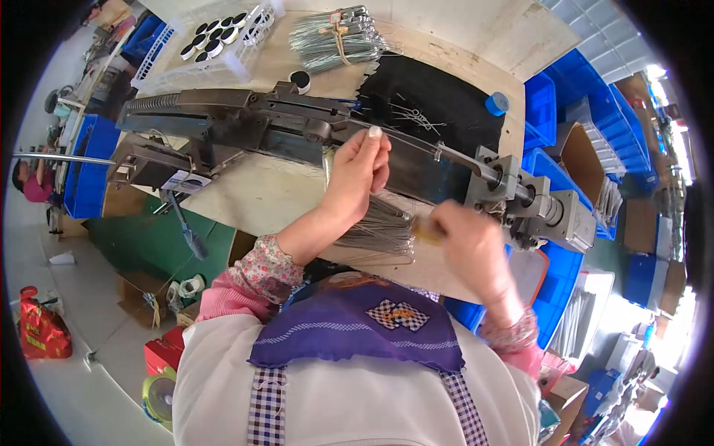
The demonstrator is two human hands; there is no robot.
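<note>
My left hand [354, 178] is raised over the near side of a long metal bench machine [297, 123], thumb and fingers pinched together. A thin metal wire [409, 141] runs from that pinch to the right, toward the machine's shaft and clamp blocks [513, 186]. My right hand [472, 245] is smeared by motion, low in front of the machine's right end. A blurred yellowish thing [428, 230] shows at its fingers; whether they hold it I cannot tell. Between my hands and body lies a bundle of thin metal wires [379, 234] on the table.
Behind the machine lie a tied bundle of looped wires [338, 37], loose wires [416, 115] on a black sheet [461, 89], and a blue cap [496, 103]. A clear crate [238, 63] of black-topped white rolls stands far left. Blue bins [565, 290] line the right.
</note>
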